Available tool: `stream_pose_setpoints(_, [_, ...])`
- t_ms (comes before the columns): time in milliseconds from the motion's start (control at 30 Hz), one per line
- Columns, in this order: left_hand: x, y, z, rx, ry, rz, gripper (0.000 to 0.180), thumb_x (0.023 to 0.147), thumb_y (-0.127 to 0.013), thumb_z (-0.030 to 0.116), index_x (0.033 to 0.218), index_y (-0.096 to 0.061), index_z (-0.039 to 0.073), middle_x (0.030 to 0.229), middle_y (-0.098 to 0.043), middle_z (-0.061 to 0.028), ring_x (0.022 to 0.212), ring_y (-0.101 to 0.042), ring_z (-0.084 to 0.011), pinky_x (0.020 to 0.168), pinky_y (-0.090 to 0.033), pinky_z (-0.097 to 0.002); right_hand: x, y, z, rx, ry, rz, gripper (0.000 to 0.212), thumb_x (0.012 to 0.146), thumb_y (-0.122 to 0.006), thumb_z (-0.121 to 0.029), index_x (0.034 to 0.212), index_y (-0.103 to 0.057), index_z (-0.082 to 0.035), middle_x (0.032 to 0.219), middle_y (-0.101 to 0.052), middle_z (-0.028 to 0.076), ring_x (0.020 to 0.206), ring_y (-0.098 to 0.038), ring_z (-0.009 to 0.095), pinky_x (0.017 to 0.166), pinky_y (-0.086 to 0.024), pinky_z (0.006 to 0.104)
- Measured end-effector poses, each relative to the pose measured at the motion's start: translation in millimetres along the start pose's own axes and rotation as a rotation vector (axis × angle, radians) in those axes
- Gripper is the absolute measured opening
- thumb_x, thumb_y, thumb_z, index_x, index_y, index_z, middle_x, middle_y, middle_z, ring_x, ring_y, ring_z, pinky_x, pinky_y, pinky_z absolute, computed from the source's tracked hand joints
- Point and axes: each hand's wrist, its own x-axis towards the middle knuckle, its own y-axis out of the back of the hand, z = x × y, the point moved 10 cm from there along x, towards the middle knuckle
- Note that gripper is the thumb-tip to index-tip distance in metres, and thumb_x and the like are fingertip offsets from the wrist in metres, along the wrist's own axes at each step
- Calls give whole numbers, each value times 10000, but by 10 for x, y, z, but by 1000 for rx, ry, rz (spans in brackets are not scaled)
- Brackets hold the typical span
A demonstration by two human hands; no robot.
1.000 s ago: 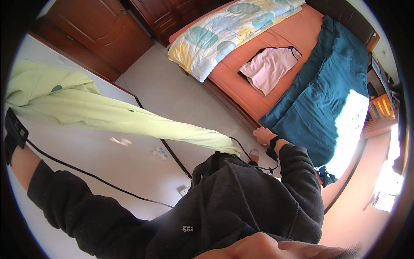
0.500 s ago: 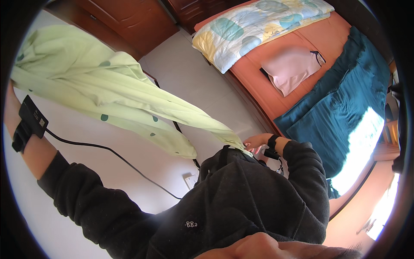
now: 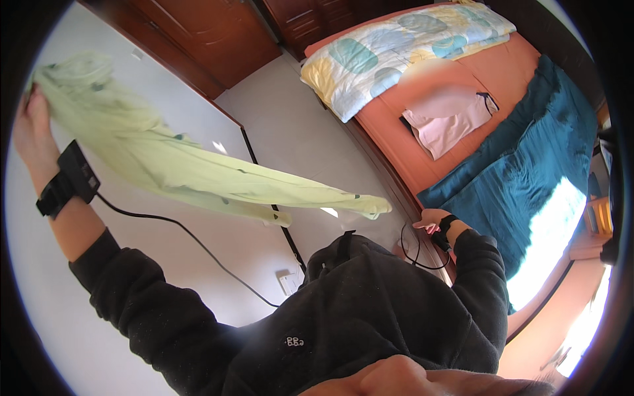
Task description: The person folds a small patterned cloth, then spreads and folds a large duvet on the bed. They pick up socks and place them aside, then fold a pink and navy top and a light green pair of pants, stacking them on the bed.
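Light green trousers (image 3: 198, 171) with small dark green spots stretch through the air from upper left toward the middle. Their gathered top end is gripped by my left hand (image 3: 36, 125), raised at the far left with its fingers closed. The two legs trail to the right, their ends loose and apart from my other hand. My right hand (image 3: 432, 219) is low at the bed's near edge, fingers partly spread, holding nothing visible. Each wrist wears a black strap, and a black cable runs from the module (image 3: 78, 171) on the left one.
On the right stands a bed with an orange sheet (image 3: 508, 69). A patterned quilt (image 3: 403, 46), a pink top (image 3: 449, 125) and a teal blanket (image 3: 515, 158) lie on it. A white wall (image 3: 218, 257) is at left, with a brown door (image 3: 205, 39) beyond.
My right hand has let go of the trouser leg and moved right toward the bed. The trousers have swung up and free, while my left hand has shifted slightly up and right.
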Motion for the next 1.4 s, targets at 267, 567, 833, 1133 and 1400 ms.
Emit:
stream_pose_setpoints(267, [-910, -1889, 319, -1064, 814, -309, 456, 835, -554, 10, 1269, -425, -39, 1141, -550, -116, 1015, -556, -187, 867, -463, -309, -2032, 2082, -2122, 239, 846, 787, 555, 772, -671, -200, 1230, -441, 12, 1059, -557, 191, 957, -570, 284, 802, -468, 365])
stream_pose_setpoints(567, [-1336, -2211, 685, -1174, 829, -397, 507, 826, -586, 13, 1291, -399, -59, 1186, -529, -110, 1043, -535, -168, 891, -442, -298, -3496, 2191, -3720, -312, 1130, 1205, 534, 765, -681, -210, 1238, -458, -106, 1249, -435, 196, 1131, -443, 391, 956, -392, 381])
stream_pose_setpoints(833, [-1448, -1824, 138, -564, 565, -445, 519, 777, -674, 98, 1241, -477, -23, 830, -635, -61, 739, -588, -116, 716, -455, -246, -3637, 2937, -3414, -54, 1079, 1288, 146, 741, -594, -33, 875, -618, 20, 763, -600, 148, 676, -581, 284, 638, -474, 354])
stream_pose_setpoints(1133, [-1526, -1612, 254, -84, -151, -286, 160, 722, -715, 117, 758, -606, 5, 808, -633, -71, 739, -566, -207, 645, -473, -317, -4484, 3194, -3518, -376, 1084, 1429, 200, 735, -470, 54, 855, -610, -22, 809, -570, 139, 818, -534, 306, 734, -448, 372])
stream_pose_setpoints(1400, [-1770, -1992, 358, -648, 150, -687, 178, 715, -632, -24, 631, -475, -18, 830, -600, -35, 613, -514, -121, 561, -438, -239, -4466, 3217, -3618, -232, 1046, 1244, 102, 747, -504, -35, 832, -508, 21, 731, -503, 144, 689, -475, 282, 644, -407, 352])
